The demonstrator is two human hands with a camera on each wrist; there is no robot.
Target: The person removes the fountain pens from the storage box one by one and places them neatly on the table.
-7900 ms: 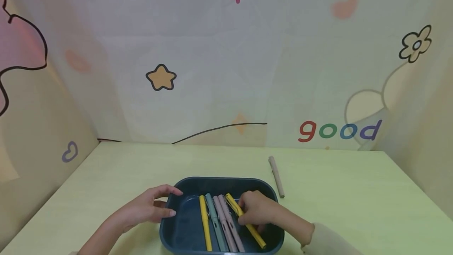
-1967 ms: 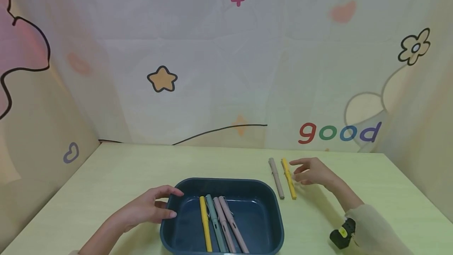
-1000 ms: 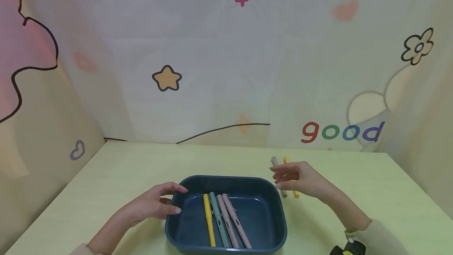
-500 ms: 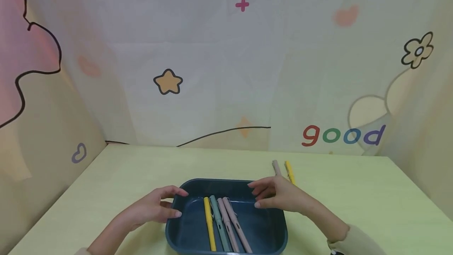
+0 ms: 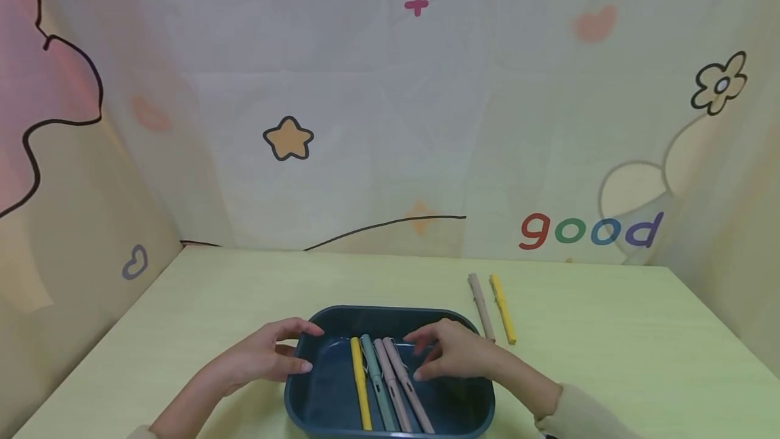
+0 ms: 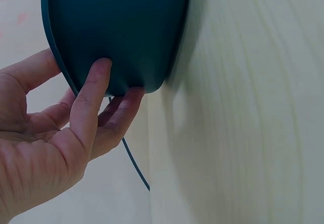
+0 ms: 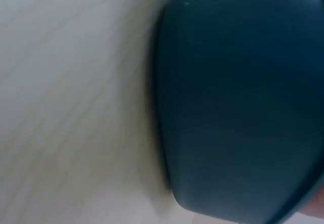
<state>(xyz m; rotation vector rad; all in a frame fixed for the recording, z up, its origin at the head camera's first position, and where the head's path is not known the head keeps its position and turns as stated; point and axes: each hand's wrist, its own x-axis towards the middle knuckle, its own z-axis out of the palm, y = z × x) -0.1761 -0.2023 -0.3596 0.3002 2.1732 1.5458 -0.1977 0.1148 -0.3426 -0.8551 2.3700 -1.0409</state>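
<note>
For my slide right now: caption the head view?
Left hand holds tray; right hand reaches four pens inside.

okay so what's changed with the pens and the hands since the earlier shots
The right hand lifted a yellow pen out of the blue tray, laid it on the table beside the beige pen, then came back over the tray's pink pen. The left hand kept holding the tray's left rim; four pens stayed inside.
</note>
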